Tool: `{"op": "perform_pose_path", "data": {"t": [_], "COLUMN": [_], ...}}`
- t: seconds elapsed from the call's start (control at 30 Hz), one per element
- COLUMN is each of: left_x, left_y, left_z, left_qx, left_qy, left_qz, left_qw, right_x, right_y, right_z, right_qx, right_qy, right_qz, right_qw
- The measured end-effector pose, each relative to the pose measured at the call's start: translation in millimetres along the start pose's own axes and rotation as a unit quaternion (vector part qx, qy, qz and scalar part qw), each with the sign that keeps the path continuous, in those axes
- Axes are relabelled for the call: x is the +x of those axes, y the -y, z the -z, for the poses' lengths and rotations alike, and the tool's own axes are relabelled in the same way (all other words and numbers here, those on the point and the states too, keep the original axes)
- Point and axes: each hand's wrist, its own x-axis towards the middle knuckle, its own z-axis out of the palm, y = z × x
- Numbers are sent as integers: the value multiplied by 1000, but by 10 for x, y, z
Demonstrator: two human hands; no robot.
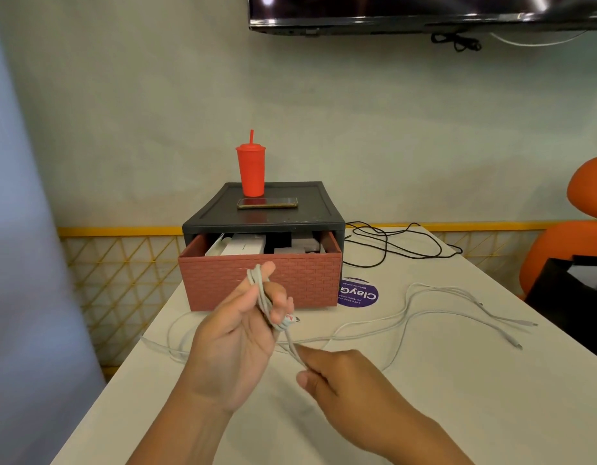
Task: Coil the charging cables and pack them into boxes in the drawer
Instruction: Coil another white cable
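My left hand (238, 333) is raised in front of the drawer, with several loops of a white charging cable (262, 297) wound round its fingers. My right hand (337, 374) pinches the same cable's free run just below the left hand. More white cables (434, 312) lie spread over the table to the right, their plugs near the right edge. A black cable (396, 243) lies behind them. The red brick-patterned drawer (260, 280) stands pulled open from its dark cabinet (263, 213), with white boxes (243, 248) inside.
A red tumbler with a straw (251, 169) and a phone (267, 203) sit on the cabinet top. A purple round sticker (357, 295) marks the white table (424, 397). An orange chair (572, 236) and a black box (572, 293) stand at the right.
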Motion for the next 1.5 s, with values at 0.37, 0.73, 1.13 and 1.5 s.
{"op": "perform_pose_path", "data": {"t": [0.37, 0.73, 1.13, 1.5], "left_x": [-41, -164, -165, -164], "left_y": [171, 159, 147, 73], "left_z": [158, 97, 83, -45], "left_qx": [460, 392, 42, 85], "left_qy": [94, 151, 129, -4], "left_qz": [91, 130, 221, 251], "left_qw": [878, 898, 966, 964], "right_x": [-54, -9, 92, 139], "right_y": [156, 128, 47, 79], "right_z": [324, 680, 481, 304], "right_qx": [-44, 85, 72, 594], "right_qy": [-17, -75, -177, -96], "right_qz": [12, -38, -76, -166], "right_qw": [999, 993, 979, 781]}}
